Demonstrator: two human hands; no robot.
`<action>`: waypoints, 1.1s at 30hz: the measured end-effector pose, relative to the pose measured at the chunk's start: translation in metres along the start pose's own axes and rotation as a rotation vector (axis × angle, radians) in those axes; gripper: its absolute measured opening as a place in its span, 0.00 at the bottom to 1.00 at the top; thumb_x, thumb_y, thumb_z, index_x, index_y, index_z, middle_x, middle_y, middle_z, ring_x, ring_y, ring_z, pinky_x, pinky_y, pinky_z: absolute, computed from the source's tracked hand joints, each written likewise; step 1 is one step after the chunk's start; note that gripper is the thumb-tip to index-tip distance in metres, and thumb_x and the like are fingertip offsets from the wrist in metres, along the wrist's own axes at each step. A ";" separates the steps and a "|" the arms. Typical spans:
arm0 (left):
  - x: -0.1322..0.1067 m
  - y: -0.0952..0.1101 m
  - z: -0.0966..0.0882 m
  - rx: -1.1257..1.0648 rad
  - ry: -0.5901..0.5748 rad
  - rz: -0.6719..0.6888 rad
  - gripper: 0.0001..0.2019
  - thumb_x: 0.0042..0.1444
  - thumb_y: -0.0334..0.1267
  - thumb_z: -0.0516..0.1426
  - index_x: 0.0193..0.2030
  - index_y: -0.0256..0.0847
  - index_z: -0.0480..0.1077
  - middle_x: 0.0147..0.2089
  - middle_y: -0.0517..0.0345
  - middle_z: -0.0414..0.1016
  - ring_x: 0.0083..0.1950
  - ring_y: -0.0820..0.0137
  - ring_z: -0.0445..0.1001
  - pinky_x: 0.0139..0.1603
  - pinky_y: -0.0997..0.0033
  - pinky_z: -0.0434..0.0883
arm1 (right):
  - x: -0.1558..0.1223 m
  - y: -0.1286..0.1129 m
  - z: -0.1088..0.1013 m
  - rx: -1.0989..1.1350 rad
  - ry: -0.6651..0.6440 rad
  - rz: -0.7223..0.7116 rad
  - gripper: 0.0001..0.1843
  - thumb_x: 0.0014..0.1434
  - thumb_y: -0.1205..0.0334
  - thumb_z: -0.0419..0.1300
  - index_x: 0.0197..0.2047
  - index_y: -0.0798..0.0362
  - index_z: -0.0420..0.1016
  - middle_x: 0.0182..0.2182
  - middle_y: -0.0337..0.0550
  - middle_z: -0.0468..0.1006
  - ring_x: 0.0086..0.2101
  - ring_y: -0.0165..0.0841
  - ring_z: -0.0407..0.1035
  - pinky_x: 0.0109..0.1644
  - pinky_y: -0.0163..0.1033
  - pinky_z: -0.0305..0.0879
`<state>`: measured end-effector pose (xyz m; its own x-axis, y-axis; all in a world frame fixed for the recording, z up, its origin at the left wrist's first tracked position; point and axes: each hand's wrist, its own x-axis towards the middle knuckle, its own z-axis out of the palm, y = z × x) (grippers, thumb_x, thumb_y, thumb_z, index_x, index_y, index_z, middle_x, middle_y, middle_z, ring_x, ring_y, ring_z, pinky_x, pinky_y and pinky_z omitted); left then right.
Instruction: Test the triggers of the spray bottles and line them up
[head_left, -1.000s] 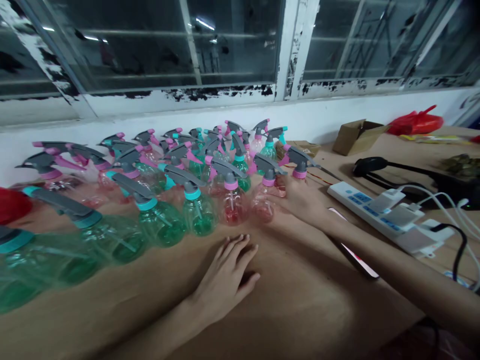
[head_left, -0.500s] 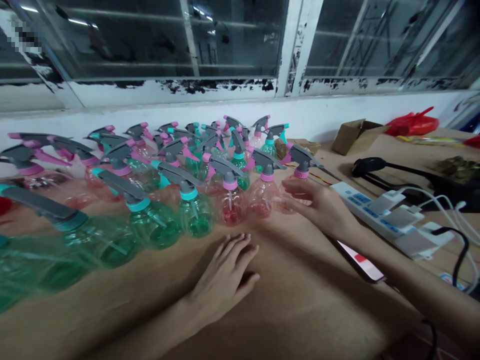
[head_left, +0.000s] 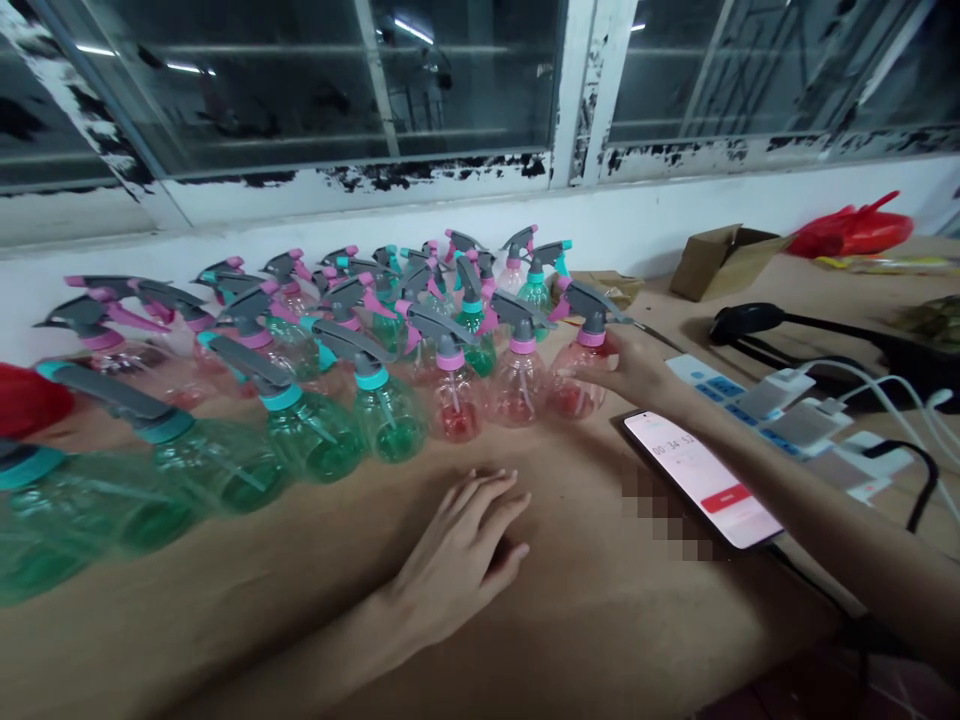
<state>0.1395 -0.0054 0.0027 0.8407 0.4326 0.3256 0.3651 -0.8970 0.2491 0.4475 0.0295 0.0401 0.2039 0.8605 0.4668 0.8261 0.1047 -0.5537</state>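
My right hand [head_left: 637,375] is around the side of a clear pink spray bottle [head_left: 576,392] with a grey and pink trigger head, at the right end of the front row. The thumb lies across the bottle's front, and the other fingers are partly hidden behind it. Palm down on the table, my left hand [head_left: 469,545] rests with its fingers apart and nothing in it. Beside the held bottle stand another pink spray bottle [head_left: 519,388] and one more [head_left: 456,405]. Green spray bottles with turquoise collars, such as this green bottle [head_left: 390,425], continue the row leftward.
Several more spray bottles crowd behind, toward the white wall. A phone [head_left: 701,480] showing a timer lies under my right forearm. Farther right are a power strip [head_left: 720,385] with chargers and cables, a black strap-like object [head_left: 757,325], an open cardboard box [head_left: 709,265] and a red plastic bag [head_left: 851,230].
My right hand has drawn back slightly to the right beside the end bottle, uncovering more of its body. More of the phone shows. My left hand stays almost still; the view has shifted slightly.
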 end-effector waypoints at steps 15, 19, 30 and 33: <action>0.004 0.012 -0.009 -0.251 0.058 -0.147 0.18 0.61 0.34 0.54 0.57 0.48 0.60 0.58 0.55 0.65 0.59 0.62 0.65 0.59 0.55 0.63 | -0.047 -0.041 -0.028 -0.140 -0.129 -0.085 0.23 0.51 0.43 0.62 0.39 0.56 0.72 0.34 0.52 0.79 0.32 0.44 0.74 0.36 0.45 0.67; -0.004 0.013 -0.017 -0.266 0.054 -0.274 0.27 0.57 0.37 0.58 0.62 0.48 0.54 0.61 0.53 0.62 0.61 0.57 0.63 0.59 0.52 0.62 | -0.077 -0.078 -0.027 -0.098 -0.239 -0.110 0.24 0.51 0.39 0.60 0.36 0.53 0.75 0.30 0.47 0.80 0.29 0.40 0.74 0.33 0.42 0.68; -0.071 -0.010 -0.035 -0.305 0.116 -0.218 0.45 0.47 0.45 0.66 0.66 0.44 0.44 0.60 0.43 0.62 0.59 0.51 0.65 0.54 0.47 0.67 | -0.117 -0.176 0.036 0.062 -0.359 -0.249 0.36 0.47 0.31 0.57 0.43 0.56 0.75 0.32 0.51 0.81 0.29 0.46 0.75 0.31 0.48 0.68; -0.087 -0.017 -0.045 -0.273 0.139 -0.274 0.42 0.48 0.47 0.65 0.65 0.44 0.47 0.58 0.44 0.65 0.57 0.50 0.67 0.51 0.48 0.68 | -0.112 -0.192 0.047 0.072 -0.443 -0.257 0.34 0.47 0.32 0.58 0.43 0.54 0.75 0.32 0.48 0.81 0.29 0.44 0.75 0.31 0.47 0.68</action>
<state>0.0417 -0.0241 0.0115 0.6579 0.6774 0.3290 0.4330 -0.6977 0.5707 0.2417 -0.0639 0.0617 -0.2563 0.9293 0.2658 0.7789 0.3614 -0.5125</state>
